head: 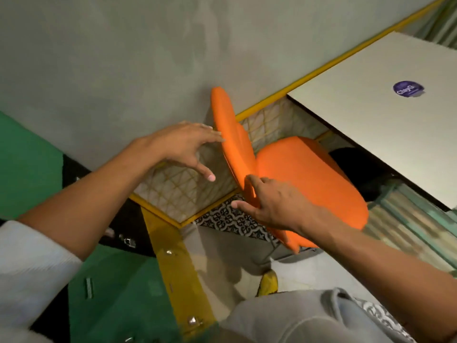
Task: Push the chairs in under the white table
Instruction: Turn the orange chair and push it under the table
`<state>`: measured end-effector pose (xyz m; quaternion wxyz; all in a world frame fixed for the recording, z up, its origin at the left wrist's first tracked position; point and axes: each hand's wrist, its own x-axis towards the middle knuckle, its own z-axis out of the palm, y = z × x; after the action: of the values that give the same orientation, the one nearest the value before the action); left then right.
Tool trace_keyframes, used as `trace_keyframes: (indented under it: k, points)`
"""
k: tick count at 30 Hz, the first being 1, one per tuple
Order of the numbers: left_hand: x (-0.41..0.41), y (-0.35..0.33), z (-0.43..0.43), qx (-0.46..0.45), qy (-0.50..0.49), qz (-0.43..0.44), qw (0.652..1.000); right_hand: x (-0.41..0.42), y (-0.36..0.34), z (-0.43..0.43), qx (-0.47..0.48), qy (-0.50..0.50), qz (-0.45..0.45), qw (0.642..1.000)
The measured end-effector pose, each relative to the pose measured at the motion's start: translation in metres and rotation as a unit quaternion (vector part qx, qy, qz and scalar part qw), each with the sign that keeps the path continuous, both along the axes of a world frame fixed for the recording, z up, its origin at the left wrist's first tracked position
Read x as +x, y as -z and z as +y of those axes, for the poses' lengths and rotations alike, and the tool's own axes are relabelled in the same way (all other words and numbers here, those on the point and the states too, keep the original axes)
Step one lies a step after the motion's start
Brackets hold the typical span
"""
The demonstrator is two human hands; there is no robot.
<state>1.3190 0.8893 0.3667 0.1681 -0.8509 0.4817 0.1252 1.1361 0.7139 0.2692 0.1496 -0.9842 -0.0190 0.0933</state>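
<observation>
An orange padded chair stands with the far part of its seat under the edge of the white table. Its backrest faces me, seen almost edge-on. My left hand is spread, with its fingertips touching the upper back edge of the backrest. My right hand holds the lower edge of the backrest, thumb on the seat side and fingers behind. A round purple sticker lies on the table top.
A grey wall runs behind the chair, with a yellow-framed lattice panel low against it. A green and yellow door stands at lower left. The floor is patterned tile. My yellow shoe is below the chair.
</observation>
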Motion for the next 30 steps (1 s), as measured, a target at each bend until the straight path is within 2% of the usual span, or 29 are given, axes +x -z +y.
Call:
trace_keyframes:
  k: [8, 13, 17, 20, 22, 25, 30]
  points:
    - [0.113, 0.038, -0.024, 0.036, 0.107, 0.025, 0.993, 0.044, 0.030, 0.026, 0.040, 0.106, -0.016, 0.993]
    - [0.189, 0.068, -0.048, 0.014, 0.164, 0.055, 0.985, 0.053, 0.048, 0.043, 0.009, 0.192, -0.020, 0.981]
    - [0.254, 0.091, -0.084, 0.060, 0.203, 0.062, 0.975, 0.070, 0.054, 0.066, -0.015, 0.332, 0.013, 0.943]
    - [0.283, 0.106, -0.103, 0.069, 0.259, 0.080, 0.960, 0.089, 0.056, 0.090, -0.083, 0.434, -0.001, 0.897]
    - [0.291, 0.119, -0.105, 0.041, 0.274, 0.085, 0.957, 0.097, 0.059, 0.096, -0.127, 0.471, -0.019, 0.872]
    - [0.299, 0.138, -0.099, -0.051, 0.298, 0.043, 0.952, 0.101, 0.060, 0.098, -0.172, 0.490, -0.042, 0.854]
    - [0.299, 0.152, -0.088, -0.135, 0.325, 0.008, 0.936, 0.092, 0.067, 0.096, -0.207, 0.463, -0.052, 0.860]
